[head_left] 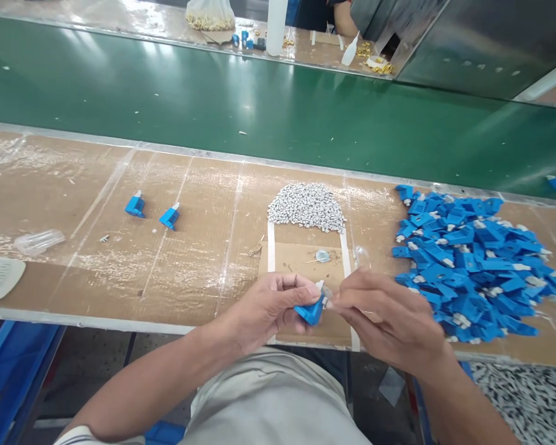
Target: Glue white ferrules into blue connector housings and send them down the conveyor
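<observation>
Between the thumb and fingers of my left hand point(273, 303) is a blue plastic part point(309, 313) with a small white tip sticking up. My right hand point(384, 315) is closed in a pinch against the right side of that part, at a small whitish piece point(326, 301) too tiny to name. Just beyond my hands a heap of small grey-white pieces point(306, 206) lies on the cardboard-covered bench point(204, 247). A large pile of blue parts with white inserts point(472, 266) spreads to my right. Off to the left sit two similar blue parts point(169, 216), apart from each other.
A green conveyor belt point(189, 99) runs behind the bench. Across it are a white bottle point(351, 50), a bag of small pieces point(210, 15) and a person's arm point(345, 18). A clear plastic piece point(39, 241) lies far left. Below right is a mass of black-and-white pieces point(528, 402).
</observation>
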`<state>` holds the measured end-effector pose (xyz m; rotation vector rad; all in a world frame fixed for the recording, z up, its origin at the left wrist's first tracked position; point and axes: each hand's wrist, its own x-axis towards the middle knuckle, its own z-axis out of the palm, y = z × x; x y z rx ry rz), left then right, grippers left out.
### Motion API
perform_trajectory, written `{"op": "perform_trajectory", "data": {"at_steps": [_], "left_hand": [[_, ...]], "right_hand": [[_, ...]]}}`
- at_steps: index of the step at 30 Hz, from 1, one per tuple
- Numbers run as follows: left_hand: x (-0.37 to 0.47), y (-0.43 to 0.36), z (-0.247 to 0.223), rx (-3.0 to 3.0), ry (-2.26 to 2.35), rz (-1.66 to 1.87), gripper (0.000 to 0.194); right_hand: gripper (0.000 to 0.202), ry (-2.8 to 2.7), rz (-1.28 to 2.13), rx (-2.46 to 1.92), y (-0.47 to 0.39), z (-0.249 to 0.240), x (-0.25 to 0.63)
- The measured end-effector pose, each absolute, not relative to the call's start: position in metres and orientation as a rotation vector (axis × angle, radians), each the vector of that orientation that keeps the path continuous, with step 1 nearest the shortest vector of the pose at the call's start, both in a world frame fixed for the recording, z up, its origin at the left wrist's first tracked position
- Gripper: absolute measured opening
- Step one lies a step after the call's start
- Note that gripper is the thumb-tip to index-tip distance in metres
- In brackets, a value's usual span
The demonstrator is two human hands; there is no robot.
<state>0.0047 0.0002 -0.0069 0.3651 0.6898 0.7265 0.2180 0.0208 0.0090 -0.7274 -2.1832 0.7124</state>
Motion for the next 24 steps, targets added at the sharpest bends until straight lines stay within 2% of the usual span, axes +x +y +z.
{"op": "perform_trajectory", "data": {"at_steps": [4, 8, 18, 21, 23, 24], "left_hand": [[0.007, -0.003, 0.005, 0.516, 0.733, 0.880, 0.027], [0.012, -0.005, 0.004, 0.590, 0.757, 0.926, 0.029], [0.016, -0.008, 0.012, 0.687, 0.759, 0.971, 0.024], [0.012, -0.015, 0.015, 0.714, 0.797, 0.959, 0.029], [-0.003, -0.012, 0.015, 0.804, 0.884, 0.968, 0.034], [-0.017, -0.006, 0.015, 0.918, 1.023, 0.997, 0.035]], "right_hand": [[0.027, -1.553, 1.279, -0.981, 0.007, -0.006, 0.214], [0.039, -1.214, 1.722, -0.924, 0.001, -0.021, 0.206], [0.030, -1.046, 1.809, -0.861, 0.000, -0.012, 0.188], [0.025, -1.071, 1.809, -0.922, -0.005, -0.014, 0.189], [0.032, -1.104, 1.793, -0.985, -0.007, -0.017, 0.198], [0.043, -1.123, 1.787, -0.988, -0.006, -0.020, 0.205]]}}
